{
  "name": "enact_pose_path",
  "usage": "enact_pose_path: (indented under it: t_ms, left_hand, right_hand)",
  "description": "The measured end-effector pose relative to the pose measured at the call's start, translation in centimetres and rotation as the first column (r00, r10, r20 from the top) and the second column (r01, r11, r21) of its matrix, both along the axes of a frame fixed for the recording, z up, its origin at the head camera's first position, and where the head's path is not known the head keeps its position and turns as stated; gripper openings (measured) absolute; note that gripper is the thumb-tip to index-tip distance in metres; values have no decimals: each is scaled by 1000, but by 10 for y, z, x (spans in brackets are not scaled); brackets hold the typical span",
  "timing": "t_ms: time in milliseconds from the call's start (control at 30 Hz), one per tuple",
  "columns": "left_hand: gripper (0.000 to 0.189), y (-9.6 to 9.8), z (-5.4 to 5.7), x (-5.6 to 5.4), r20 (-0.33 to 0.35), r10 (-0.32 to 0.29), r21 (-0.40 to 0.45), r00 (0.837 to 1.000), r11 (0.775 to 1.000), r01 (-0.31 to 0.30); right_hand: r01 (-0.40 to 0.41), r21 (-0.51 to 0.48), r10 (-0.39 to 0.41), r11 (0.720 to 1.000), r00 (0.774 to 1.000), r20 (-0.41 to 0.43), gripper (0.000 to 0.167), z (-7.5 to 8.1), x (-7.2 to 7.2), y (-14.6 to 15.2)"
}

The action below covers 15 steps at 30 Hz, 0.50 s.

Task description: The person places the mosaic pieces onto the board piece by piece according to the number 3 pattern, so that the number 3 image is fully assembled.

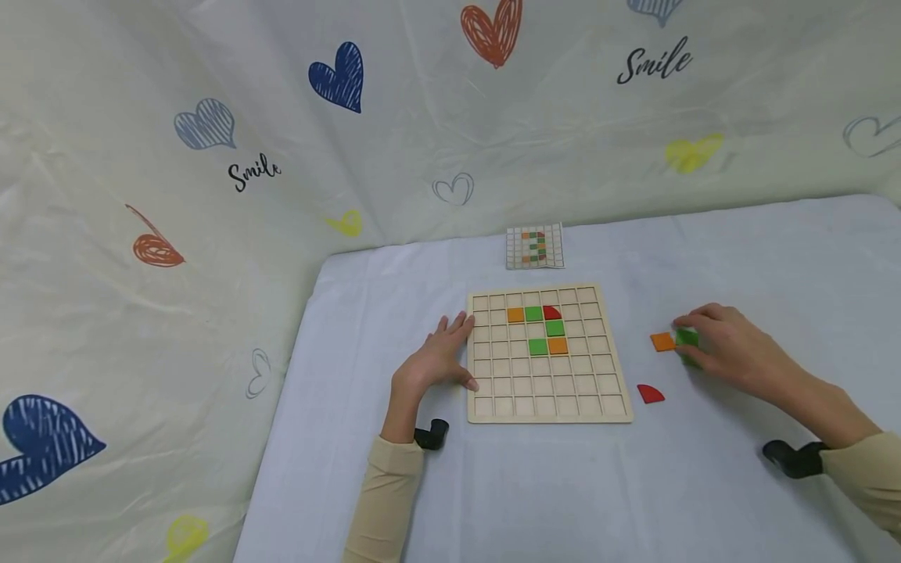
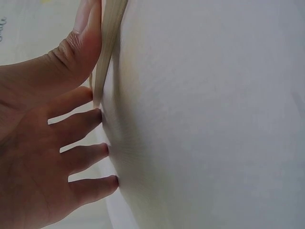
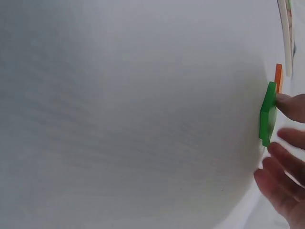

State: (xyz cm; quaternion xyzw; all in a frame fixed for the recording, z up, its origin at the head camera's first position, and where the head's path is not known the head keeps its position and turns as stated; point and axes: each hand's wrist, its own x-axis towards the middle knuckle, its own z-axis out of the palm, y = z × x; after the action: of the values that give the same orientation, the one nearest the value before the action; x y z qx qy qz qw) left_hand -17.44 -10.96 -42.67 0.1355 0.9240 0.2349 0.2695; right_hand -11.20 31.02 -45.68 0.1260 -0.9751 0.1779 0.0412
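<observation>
A wooden grid board lies flat on the white table. In its cells sit several small tiles: green ones, orange squares and a red quarter-round tile. My left hand rests at the board's left edge, fingers spread, the thumb along its side; the left wrist view shows the thumb against the wooden edge. To the right of the board, my right hand reaches over green tiles. In the right wrist view its thumb touches the green piece, with the other fingers loosely bent and apart beside it.
An orange tile lies just left of the green ones, and a red quarter-round tile lies nearer the front. Behind the board is a small pattern card. A heart-printed cloth hangs behind the table.
</observation>
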Motion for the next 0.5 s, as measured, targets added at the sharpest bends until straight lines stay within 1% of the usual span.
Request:
enact_pose_path:
  t_ms: [100, 200, 367, 500]
  left_hand:
    - [118, -1, 0, 0, 4, 0, -7, 1000, 1000, 0]
    - [118, -1, 0, -1, 6, -2, -8, 1000, 1000, 2]
    - [118, -1, -1, -1, 4, -8, -2, 1000, 1000, 8]
    - [118, -1, -2, -1, 2, -13, -6, 1000, 1000, 13]
  right_hand:
    - [36, 15, -37, 999, 999, 26, 38, -1, -1, 1]
    - [53, -9, -53, 999, 998, 28, 33, -2, -2, 0]
    - [41, -82, -41, 996, 999, 4, 34, -4, -4, -1]
    - [29, -122, -32, 992, 999, -17, 37, -4, -6, -4]
